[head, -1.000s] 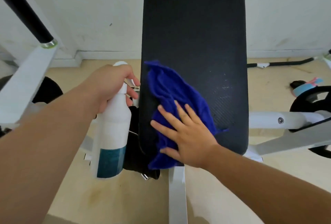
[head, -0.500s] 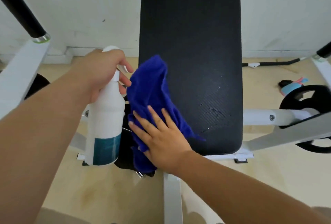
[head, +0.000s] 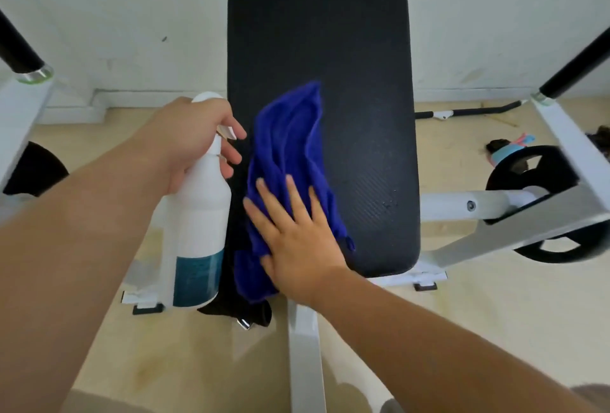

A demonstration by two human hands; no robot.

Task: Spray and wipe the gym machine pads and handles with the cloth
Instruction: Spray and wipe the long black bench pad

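- Right hand (head: 298, 241): flat, fingers spread, palm pressing the cloth (head: 290, 161) onto the pad (head: 330, 33); it closes around nothing.
- Cloth: blue, bunched, lying on the pad's lower left part, with its near end hanging over the pad's near left corner.
- Left hand (head: 188, 138): at 9 o'clock of the cloth, wrapped around the neck of the bottle (head: 198, 234), fingers curled at the trigger.
- Bottle: white, upright, just beside the pad's left edge (teal liquid shows in the bottom part).
- Pad: black, textured; a few wet specks at 3 o'clock of the right hand, near the right edge.
- Frame (head: 462, 206): white, running under and beside the pad.
- Plate (head: 554, 168): black, at 3 o'clock of the pad.
- Handles: black grips, one at 10 o'clock (head: 16, 46) and one at 2 o'clock (head: 577, 62), well apart from both hands.
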